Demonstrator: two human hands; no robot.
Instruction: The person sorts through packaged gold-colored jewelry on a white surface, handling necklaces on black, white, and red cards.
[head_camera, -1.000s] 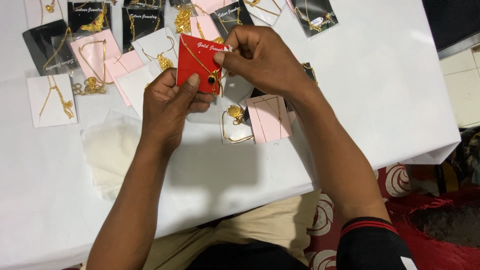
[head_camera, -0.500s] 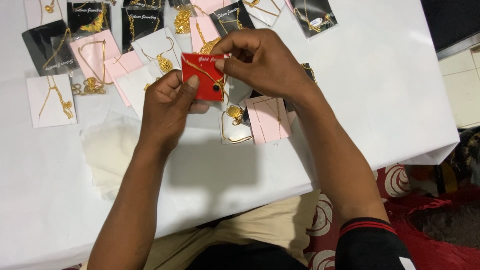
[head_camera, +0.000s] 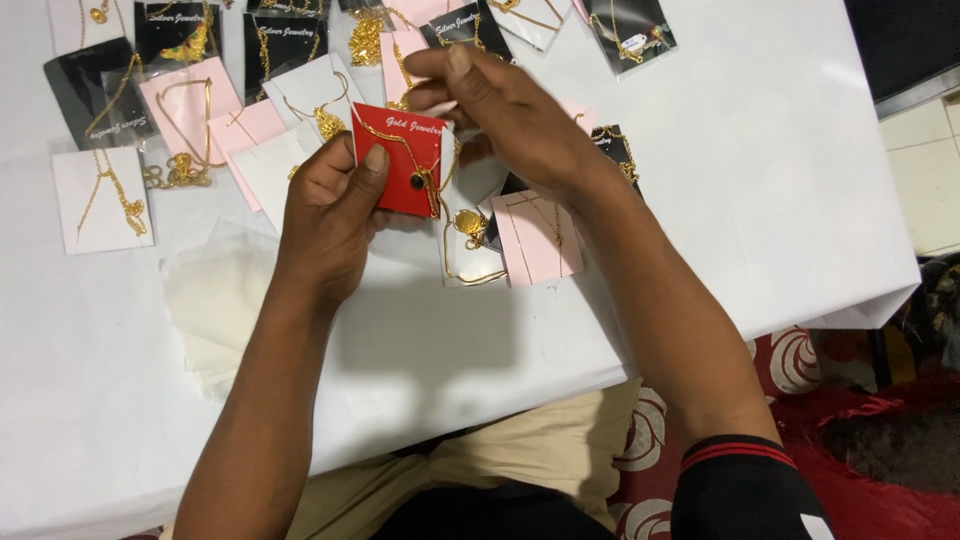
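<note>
Red card (head_camera: 400, 158) pinched by the fingers (head_camera: 375, 160) of the left hand (head_camera: 330, 215), thumb pressed flat on the card's left face, remaining fingers hidden behind it. Held tilted a little above the worktop (head_camera: 760, 200), near the middle of the view. Draped across the card's front: a thin gold chain (head_camera: 395, 140) with a small dark round pendant (head_camera: 417, 181) hanging near the lower right corner.

Right hand (head_camera: 510, 115) just beyond the card's upper right corner, fingers (head_camera: 450, 70) curled together and pinching something pale and thin at the card's top edge; too blurred to tell exactly what. Thumb and forefinger closed, knuckles raised toward the camera.

Just below the card, lying flat on the white worktop: a white card with a loop of gold chain and a round gold pendant (head_camera: 470, 222), and beside it a pale pink card (head_camera: 535, 240) bearing a fine chain, partly under the right wrist.

Further out, to the left: a white card with a gold necklace (head_camera: 100, 200), a pink card with a heavier gold chain (head_camera: 190, 110), and a dark card (head_camera: 85, 95) under clear wrapping. Along the far edge, a row of black cards with gold pieces (head_camera: 285, 45), and one more bagged black card (head_camera: 630, 30) at the upper right. Near the left forearm, a stack of thin clear sleeves (head_camera: 215, 310) on the worktop.

Past the worktop's near edge: beige cloth (head_camera: 540, 450) over the lap, and red patterned fabric (head_camera: 800, 360) at the right.
</note>
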